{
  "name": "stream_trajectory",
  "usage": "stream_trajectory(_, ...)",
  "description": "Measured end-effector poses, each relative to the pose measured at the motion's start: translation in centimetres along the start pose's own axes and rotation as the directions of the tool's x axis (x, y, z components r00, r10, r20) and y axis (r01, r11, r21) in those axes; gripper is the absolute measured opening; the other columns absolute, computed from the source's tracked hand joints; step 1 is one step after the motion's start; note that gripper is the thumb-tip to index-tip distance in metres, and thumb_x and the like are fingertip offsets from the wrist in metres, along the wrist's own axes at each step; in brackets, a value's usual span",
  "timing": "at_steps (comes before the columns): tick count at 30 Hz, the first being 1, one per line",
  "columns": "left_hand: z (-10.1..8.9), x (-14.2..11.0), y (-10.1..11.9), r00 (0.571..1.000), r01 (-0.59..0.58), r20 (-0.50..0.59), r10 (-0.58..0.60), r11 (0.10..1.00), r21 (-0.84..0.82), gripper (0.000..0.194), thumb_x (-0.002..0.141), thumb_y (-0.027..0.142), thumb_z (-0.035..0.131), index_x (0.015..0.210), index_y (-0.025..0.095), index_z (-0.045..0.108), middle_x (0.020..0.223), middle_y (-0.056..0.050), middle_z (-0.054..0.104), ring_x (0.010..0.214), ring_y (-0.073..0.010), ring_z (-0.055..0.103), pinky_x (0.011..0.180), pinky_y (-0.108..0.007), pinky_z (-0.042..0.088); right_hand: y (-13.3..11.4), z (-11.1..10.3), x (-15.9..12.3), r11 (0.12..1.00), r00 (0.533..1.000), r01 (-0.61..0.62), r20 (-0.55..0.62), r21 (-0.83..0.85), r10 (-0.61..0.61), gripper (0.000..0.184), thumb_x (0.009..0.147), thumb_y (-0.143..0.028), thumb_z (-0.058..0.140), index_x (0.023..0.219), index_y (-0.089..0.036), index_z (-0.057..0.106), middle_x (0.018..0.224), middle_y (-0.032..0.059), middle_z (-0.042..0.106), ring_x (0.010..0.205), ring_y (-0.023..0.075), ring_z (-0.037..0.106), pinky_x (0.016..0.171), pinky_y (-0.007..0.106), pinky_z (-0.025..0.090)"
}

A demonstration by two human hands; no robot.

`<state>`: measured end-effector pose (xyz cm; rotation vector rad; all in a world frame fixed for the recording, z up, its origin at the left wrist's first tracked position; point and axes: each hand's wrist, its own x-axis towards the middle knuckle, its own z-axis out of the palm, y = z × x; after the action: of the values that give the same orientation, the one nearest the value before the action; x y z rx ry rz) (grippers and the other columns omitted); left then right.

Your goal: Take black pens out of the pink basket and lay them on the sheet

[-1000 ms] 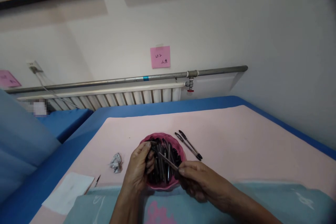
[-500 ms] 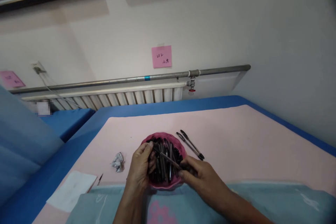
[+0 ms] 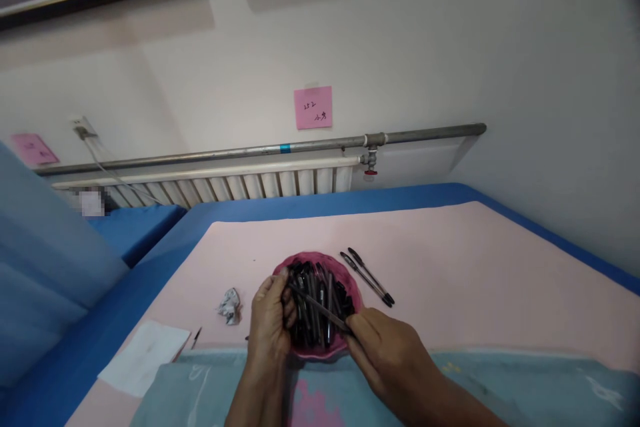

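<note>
A pink bowl (image 3: pixel 345 271) full of several black pens sits on the pink sheet near me. My left hand (image 3: pixel 270 320) curls over the bowl's left rim, its fingers pinched on one end of a black pen (image 3: pixel 320 308) lying slantwise across the bowl. My right hand (image 3: pixel 387 350) is at the bowl's near right edge with its fingers closed on the pen's other end. Two more black pens (image 3: pixel 369 277) lie side by side on the sheet just right of the bowl.
A crumpled bit of foil (image 3: pixel 229 305) lies left of the bowl. A white paper (image 3: pixel 144 357) and a small dark pen tip (image 3: pixel 197 337) are further left. A teal cloth (image 3: pixel 500 387) covers the near edge. A radiator (image 3: pixel 225 187) and pipe run along the wall.
Both hands have stayed on the same pen over the bowl. My right hand has drawn slightly closer to the bowl's edge. The view has shifted a little.
</note>
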<state>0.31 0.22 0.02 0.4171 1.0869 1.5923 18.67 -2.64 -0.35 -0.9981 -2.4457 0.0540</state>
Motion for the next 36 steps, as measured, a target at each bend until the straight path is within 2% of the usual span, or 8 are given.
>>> stream_trajectory(5,-0.9,0.2,2.0,0.987,-0.09,-0.13,0.094,0.995,0.04,0.035,0.054,0.037,0.073,0.06,0.016,0.045,0.039,0.012,0.035,0.03,-0.0005,0.027,0.03,-0.013,0.017,0.1,-0.9,0.3,0.963,0.982,-0.189,0.059,0.192,0.181,0.012,0.083,-0.02,0.043,0.075,-0.019,0.051,0.068,0.0033,0.056,0.06,0.0148,0.049,0.054,0.026,0.031)
stream_trajectory(9,-1.0,0.0,2.0,0.991,-0.096,-0.066,0.116,0.964,0.25,0.03,0.057,0.032,0.071,0.077,0.015,0.058,0.046,0.008,0.047,0.037,-0.0031,0.04,0.036,-0.014,0.027,0.6,-1.6,1.1,0.786,0.889,-0.457,0.185,0.416,0.419,0.013,0.082,-0.026,0.046,0.071,-0.02,0.052,0.064,0.0,0.054,0.058,0.0139,0.049,0.054,0.025,0.034)
stream_trajectory(12,-0.7,-0.1,1.4,0.991,-0.11,-0.037,0.13,0.938,0.328,0.037,0.06,0.033,0.069,0.092,0.016,0.058,0.05,0.008,0.047,0.04,-0.0039,0.043,0.038,-0.015,0.029,0.8,-1.6,1.4,0.698,0.862,-0.503,0.234,0.509,0.451,0.013,0.08,-0.025,0.046,0.072,-0.02,0.054,0.062,-0.0013,0.053,0.058,0.0136,0.048,0.054,0.024,0.034)
stream_trajectory(15,-0.3,-0.3,0.9,0.994,0.024,0.101,-0.052,0.965,0.262,0.03,0.063,0.035,0.067,0.083,0.017,0.054,0.048,0.01,0.04,0.034,-0.0007,0.03,0.033,-0.014,0.018,0.7,-1.3,1.5,0.665,0.856,-0.511,0.251,0.545,0.453,0.015,0.08,-0.025,0.044,0.071,-0.019,0.053,0.061,-0.0017,0.051,0.058,0.0133,0.046,0.054,0.024,0.033)
stream_trajectory(17,0.0,-0.6,0.7,0.953,0.129,0.243,-0.182,0.967,0.221,0.027,0.065,0.034,0.067,0.077,0.017,0.05,0.048,0.011,0.037,0.033,0.0003,0.024,0.032,-0.014,0.012,0.7,-1.1,1.4,0.647,0.855,-0.512,0.264,0.565,0.445,0.015,0.081,-0.026,0.043,0.071,-0.019,0.053,0.059,-0.0021,0.049,0.057,0.0129,0.046,0.054,0.024,0.033)
stream_trajectory(20,0.3,-0.9,0.3,0.931,0.135,0.309,-0.196,0.969,0.208,0.025,0.066,0.031,0.067,0.074,0.016,0.048,0.049,0.01,0.038,0.034,0.0004,0.025,0.032,-0.013,0.012,0.6,-0.9,1.3,0.641,0.865,-0.5,0.294,0.582,0.408,0.014,0.081,-0.025,0.043,0.072,-0.019,0.052,0.058,-0.0029,0.048,0.054,0.012,0.045,0.053,0.023,0.033)
stream_trajectory(30,-1.5,0.4,2.1,0.997,-0.018,0.074,0.013,0.997,0.07,0.033,0.061,0.037,0.07,0.065,0.015,0.045,0.047,0.01,0.039,0.033,0.0008,0.025,0.031,-0.013,0.012,0.9,-1.1,0.9,0.808,0.916,-0.398,0.234,0.434,0.325,0.013,0.084,-0.025,0.044,0.076,-0.019,0.053,0.069,0.0002,0.057,0.063,0.0136,0.052,0.058,0.024,0.035)
stream_trajectory(36,-3.0,1.2,3.7,0.984,-0.136,-0.092,0.155,0.973,0.185,0.034,0.058,0.039,0.071,0.066,0.014,0.05,0.046,0.01,0.038,0.034,0.0001,0.026,0.032,-0.014,0.016,2.2,-1.5,1.1,0.805,0.925,-0.38,0.191,0.456,0.328,0.016,0.084,-0.026,0.042,0.075,-0.019,0.053,0.066,0.0,0.055,0.06,0.0136,0.05,0.057,0.025,0.035)
